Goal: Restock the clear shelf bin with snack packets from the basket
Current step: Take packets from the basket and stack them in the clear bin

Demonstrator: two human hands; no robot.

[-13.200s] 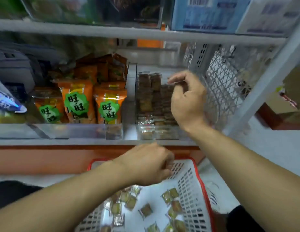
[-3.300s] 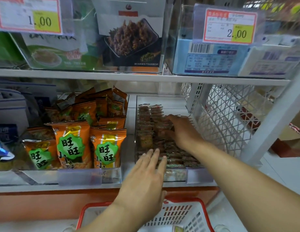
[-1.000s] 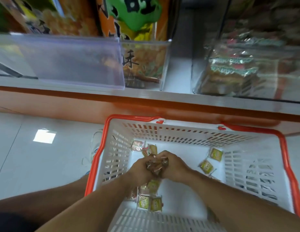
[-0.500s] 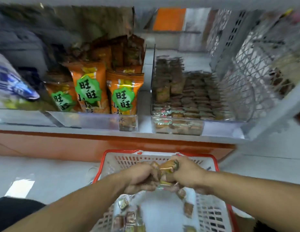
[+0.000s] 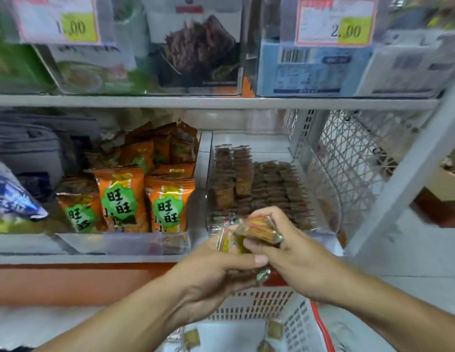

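Both hands hold a bunch of small snack packets [image 5: 249,236] together, just in front of the clear shelf bin [image 5: 323,224]. My left hand [image 5: 211,273] grips the bunch from below and the left, thumb across it. My right hand [image 5: 290,247] pinches the top packets from the right. The bin holds rows of brown packets [image 5: 262,184], upright at the back and lying flat toward the front. Below the hands is the white basket with a red rim [image 5: 249,306], with a few loose packets [image 5: 192,337] on its floor.
Orange snack bags [image 5: 168,201] stand in the bin to the left. A white wire mesh divider [image 5: 348,158] closes the shelf's right side. The upper shelf [image 5: 221,101] carries clear boxes with price tags. An orange base strip [image 5: 69,283] runs under the lower shelf.
Both hands have lifted the bunch of packets out of the basket up to the front of the clear bin. The view has tilted up from the basket to the shelves.
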